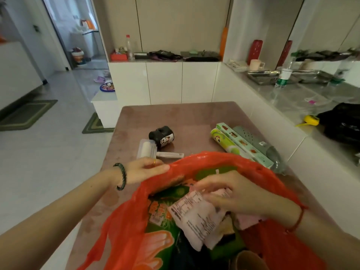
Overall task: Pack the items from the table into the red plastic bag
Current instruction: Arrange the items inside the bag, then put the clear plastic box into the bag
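The rim of the red bag [253, 168] is being pinched by the left hand [144, 170], so its mouth is being held wide. Inside the bag, a white packet [194, 217] is being gripped by the right hand [233, 193]; ideally it is being laid flat against the green pack [165, 211], with room being spared. Beyond the bag, a lint roller [147, 150], black roll [160, 136] and green box [243, 144] are lying on the brown counter [175, 115], white cabinets [165, 82] standing behind.

Bare table [191, 115] beyond lint roller [147, 150], black roll [161, 136]; boxes [243, 143] right.
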The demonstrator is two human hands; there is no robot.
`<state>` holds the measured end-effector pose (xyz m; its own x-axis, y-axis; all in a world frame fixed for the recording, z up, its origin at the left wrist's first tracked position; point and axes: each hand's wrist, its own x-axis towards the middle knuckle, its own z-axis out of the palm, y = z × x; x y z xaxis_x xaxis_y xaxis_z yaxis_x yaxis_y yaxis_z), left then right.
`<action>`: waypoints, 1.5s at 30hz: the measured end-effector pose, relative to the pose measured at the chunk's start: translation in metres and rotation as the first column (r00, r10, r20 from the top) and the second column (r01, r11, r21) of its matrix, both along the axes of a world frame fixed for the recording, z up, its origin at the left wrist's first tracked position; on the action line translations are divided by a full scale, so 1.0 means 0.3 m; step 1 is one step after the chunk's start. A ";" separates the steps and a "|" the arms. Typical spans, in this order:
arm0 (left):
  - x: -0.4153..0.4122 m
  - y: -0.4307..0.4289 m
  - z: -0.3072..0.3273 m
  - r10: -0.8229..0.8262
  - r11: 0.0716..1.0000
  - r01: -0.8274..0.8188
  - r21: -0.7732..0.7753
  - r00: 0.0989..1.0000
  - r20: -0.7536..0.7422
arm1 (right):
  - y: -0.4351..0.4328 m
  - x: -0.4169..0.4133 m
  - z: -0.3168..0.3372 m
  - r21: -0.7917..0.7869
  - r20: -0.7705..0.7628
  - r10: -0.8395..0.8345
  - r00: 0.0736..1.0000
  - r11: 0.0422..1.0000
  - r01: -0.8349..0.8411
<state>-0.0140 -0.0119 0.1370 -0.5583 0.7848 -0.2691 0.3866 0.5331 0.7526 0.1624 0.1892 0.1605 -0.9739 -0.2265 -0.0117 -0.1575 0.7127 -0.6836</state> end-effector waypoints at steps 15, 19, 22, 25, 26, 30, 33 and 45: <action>-0.393 0.137 -0.295 0.802 0.598 -0.796 -0.093 0.594 0.063 | 0.120 -0.922 -0.302 0.347 0.333 -0.054 0.941 0.935 -0.069; -0.448 0.165 -0.393 0.849 0.515 -0.850 -0.112 0.487 0.204 | 0.067 -1.045 -0.465 0.444 0.346 0.004 0.938 0.880 -0.167; -0.474 0.165 -0.446 0.864 0.475 -0.868 -0.145 0.429 0.262 | 0.047 -1.075 -0.562 0.461 0.302 -0.012 0.953 0.877 -0.136; -0.472 0.150 -0.464 0.861 0.442 -0.879 -0.177 0.360 0.358 | 0.041 -1.062 -0.608 0.469 0.240 -0.011 0.971 0.877 -0.106; -0.466 0.143 -0.456 0.854 0.433 -0.883 -0.181 0.338 0.396 | 0.041 -1.052 -0.601 0.460 0.230 0.000 0.973 0.881 -0.108; -0.417 0.109 -0.360 0.780 0.458 -0.885 -0.087 0.352 0.518 | 0.050 -0.995 -0.464 0.391 0.209 0.057 0.976 0.910 -0.137; -0.345 0.089 -0.201 0.666 0.503 -0.864 0.017 0.400 0.630 | 0.067 -0.911 -0.295 0.310 0.154 0.086 0.984 0.942 -0.131; 0.103 -0.055 0.046 0.078 0.937 -0.087 0.338 0.996 0.039 | 0.054 -0.159 0.133 0.110 -0.301 -0.151 0.941 0.975 0.192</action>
<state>0.0167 -0.0285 0.1508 -0.6218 0.7832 -0.0096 0.3314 0.2741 0.9028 0.1146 0.2054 0.2003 -0.9637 -0.0715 0.2573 -0.2008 0.8291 -0.5218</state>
